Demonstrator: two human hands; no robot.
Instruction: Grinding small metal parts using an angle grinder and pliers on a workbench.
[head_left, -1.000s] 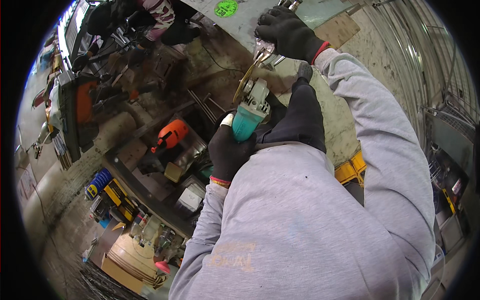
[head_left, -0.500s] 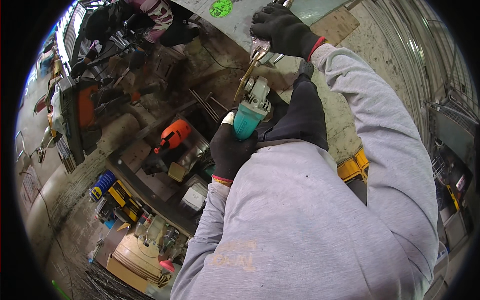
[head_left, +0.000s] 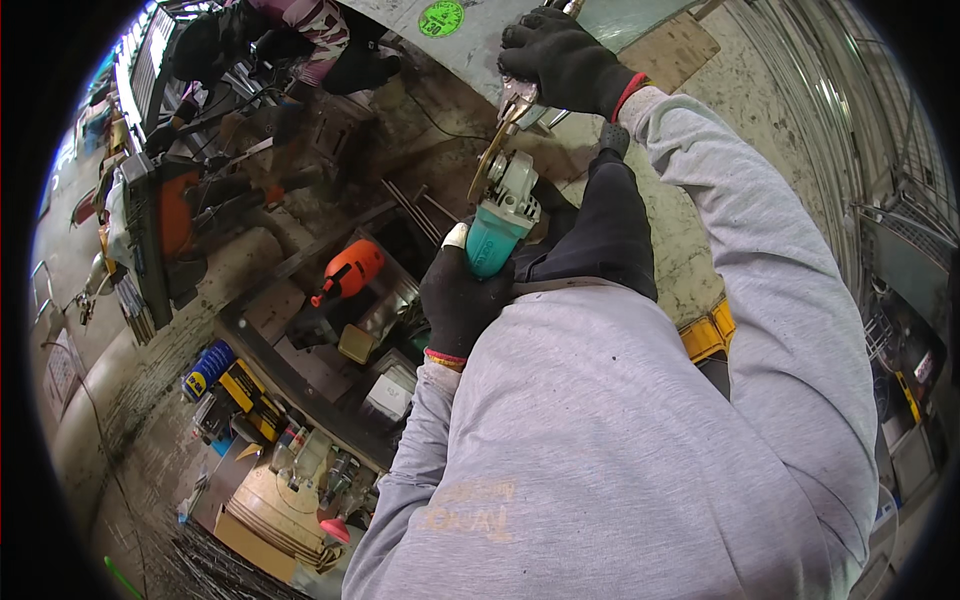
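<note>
My left hand, in a black glove with a pale thumb tip, wraps round the teal body of an angle grinder. The grinder's thin brown disc stands on edge and points up toward a shiny metal piece. Whether disc and metal touch I cannot tell. My right hand, also black-gloved, closes over this metal piece by the corner of a grey table. Its fingers hide much of the piece, whose exact kind is unclear.
An orange squeeze-type bottle sits in an open dark cabinet on the left. Another person works at the upper left. Long metal bars lie at the right. A yellow crate stands near my right side.
Very little differs. Both hands keep their grip, and the grinder stays almost in the same place while the view shifts slightly.
</note>
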